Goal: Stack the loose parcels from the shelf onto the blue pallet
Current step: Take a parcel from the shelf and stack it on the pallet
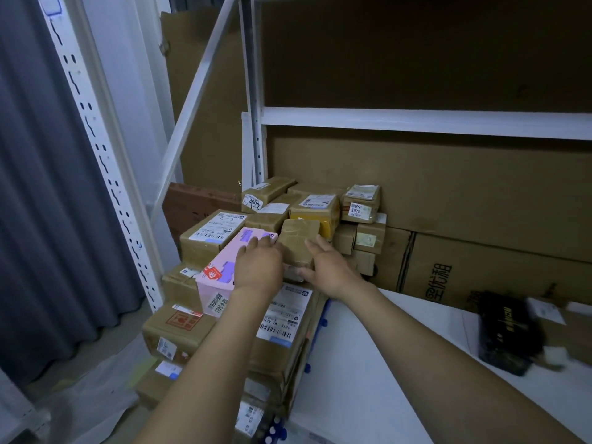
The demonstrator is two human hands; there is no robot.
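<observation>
The small brown cardboard parcel wrapped in clear tape [299, 240] sits mid-frame on top of the stacked boxes covering the blue plastic pallet [323, 318], just beside a long pink carton [224, 267]. It looks light and stiff, but the glossy tape may be slippery, so squeezing its two opposite side faces seems safest. The left hand [259, 267] lies flat over the pink carton, fingertips at the parcel's left edge. The right hand [331, 270] flanks its right side, fingers straight, thumb spread. Neither hand curls round it.
</observation>
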